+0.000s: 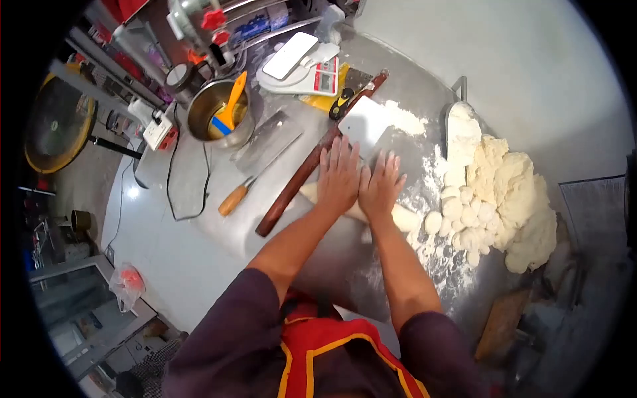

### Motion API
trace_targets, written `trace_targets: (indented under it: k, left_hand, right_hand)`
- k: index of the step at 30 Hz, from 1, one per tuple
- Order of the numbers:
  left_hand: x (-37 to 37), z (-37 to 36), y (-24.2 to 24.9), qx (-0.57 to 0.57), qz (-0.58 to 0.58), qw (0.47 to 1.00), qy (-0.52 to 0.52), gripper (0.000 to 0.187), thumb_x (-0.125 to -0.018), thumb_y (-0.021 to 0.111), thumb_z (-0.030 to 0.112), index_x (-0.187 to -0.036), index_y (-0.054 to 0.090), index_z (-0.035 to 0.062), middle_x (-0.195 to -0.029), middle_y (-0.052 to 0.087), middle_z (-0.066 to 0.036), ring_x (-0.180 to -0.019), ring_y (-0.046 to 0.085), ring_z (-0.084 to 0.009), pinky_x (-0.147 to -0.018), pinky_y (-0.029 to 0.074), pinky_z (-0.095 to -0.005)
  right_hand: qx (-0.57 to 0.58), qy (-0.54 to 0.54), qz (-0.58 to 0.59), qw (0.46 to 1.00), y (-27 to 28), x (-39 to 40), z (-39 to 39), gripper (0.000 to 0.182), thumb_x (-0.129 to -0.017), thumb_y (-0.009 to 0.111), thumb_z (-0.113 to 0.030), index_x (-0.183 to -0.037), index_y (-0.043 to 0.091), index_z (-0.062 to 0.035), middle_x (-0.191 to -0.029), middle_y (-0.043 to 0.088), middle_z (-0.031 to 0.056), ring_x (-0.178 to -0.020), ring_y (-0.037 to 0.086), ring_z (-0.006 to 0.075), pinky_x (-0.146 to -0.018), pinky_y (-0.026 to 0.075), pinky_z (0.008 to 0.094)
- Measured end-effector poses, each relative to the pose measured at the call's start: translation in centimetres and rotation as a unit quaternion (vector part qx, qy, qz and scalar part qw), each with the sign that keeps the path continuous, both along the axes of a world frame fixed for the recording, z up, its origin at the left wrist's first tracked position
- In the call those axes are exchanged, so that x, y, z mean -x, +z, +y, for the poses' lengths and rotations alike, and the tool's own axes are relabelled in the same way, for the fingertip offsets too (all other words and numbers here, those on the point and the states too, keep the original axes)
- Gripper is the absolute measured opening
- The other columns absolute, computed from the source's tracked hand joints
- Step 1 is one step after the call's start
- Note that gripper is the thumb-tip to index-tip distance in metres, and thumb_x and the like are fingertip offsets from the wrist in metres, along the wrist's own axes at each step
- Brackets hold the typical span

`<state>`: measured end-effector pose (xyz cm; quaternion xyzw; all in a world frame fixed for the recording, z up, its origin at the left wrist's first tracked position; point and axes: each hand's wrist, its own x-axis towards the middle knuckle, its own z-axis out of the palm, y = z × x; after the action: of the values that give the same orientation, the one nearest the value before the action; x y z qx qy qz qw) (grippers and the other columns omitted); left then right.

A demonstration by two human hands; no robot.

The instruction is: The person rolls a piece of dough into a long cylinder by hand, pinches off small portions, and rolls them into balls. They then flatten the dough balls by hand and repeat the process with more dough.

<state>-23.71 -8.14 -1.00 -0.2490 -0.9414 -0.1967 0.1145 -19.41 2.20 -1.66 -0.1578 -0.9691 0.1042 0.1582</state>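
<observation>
Your left hand point(338, 178) and right hand point(381, 184), fingers slightly apart, cover the dough rope point(404, 217). Dough pieces point(470, 216) lie portioned; the dough mass point(519, 192) isn't.

A long dark reddish-brown wooden rolling pin point(292, 189) slants across the steel table point(312, 259), barring a low sideways pass left of the left hand point(340, 174). Left of it, a narrow strip of steel separates it from a broad-bladed knife with a wooden handle point(271, 142). Beyond that knife, a round steel pot point(194, 123) and a white kitchen scale point(282, 83) block the far left. Rightward, small pale dough pieces point(468, 219) and a large pale dough mound point(514, 189) stand in the way; floured steel nearer the body offers passage.
</observation>
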Motion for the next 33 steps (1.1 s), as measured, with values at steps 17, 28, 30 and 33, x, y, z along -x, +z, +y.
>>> trace_targets:
  k: [17,28,30,33]
  left_hand:
    - [-5.3,-5.3,0.2,0.032,-0.045,0.993,-0.105,0.054,-0.090,0.046,0.027,-0.139,0.042,0.0057,-0.144,0.041,-0.014,-0.133,0.037,-0.0283,-0.110,0.028,-0.0440]
    - [-4.7,-5.8,5.7,0.110,-0.280,0.933,-0.197,0.045,-0.090,0.047,0.023,-0.131,0.050,0.0055,-0.142,0.044,-0.015,-0.134,0.039,-0.0287,-0.109,0.029,-0.0419]
    - [-8.6,-8.3,5.5,0.094,-0.300,0.924,-0.217,0.047,-0.090,0.046,0.023,-0.133,0.049,0.0052,-0.141,0.045,-0.013,-0.133,0.040,-0.0273,-0.110,0.030,-0.0404]
    - [-12.0,-10.8,0.7,-0.042,-0.108,0.978,-0.175,0.050,-0.090,0.044,0.024,-0.136,0.046,0.0048,-0.142,0.045,-0.012,-0.132,0.041,-0.0258,-0.110,0.029,-0.0398]
  right_hand:
    - [0.029,0.114,-0.025,0.993,0.5,-5.7,-3.8,0.053,-0.092,0.045,-0.030,-0.137,0.044,-0.0023,-0.140,0.044,0.0198,-0.132,0.037,0.0373,-0.107,0.020,0.0623]
    - [0.068,0.097,-0.169,0.978,3.6,-7.7,-4.2,0.056,-0.096,0.044,-0.036,-0.138,0.040,0.0002,-0.138,0.043,0.0258,-0.133,0.036,0.0397,-0.106,0.023,0.0635]
    - [0.166,0.125,-0.213,0.955,6.1,-11.2,-7.0,0.057,-0.096,0.044,-0.035,-0.134,0.039,0.0065,-0.134,0.044,0.0289,-0.130,0.038,0.0424,-0.107,0.024,0.0609]
    - [0.081,0.120,-0.013,0.989,1.6,-13.5,-9.8,0.060,-0.093,0.045,-0.034,-0.136,0.037,0.0089,-0.139,0.041,0.0281,-0.131,0.036,0.0439,-0.109,0.022,0.0572]
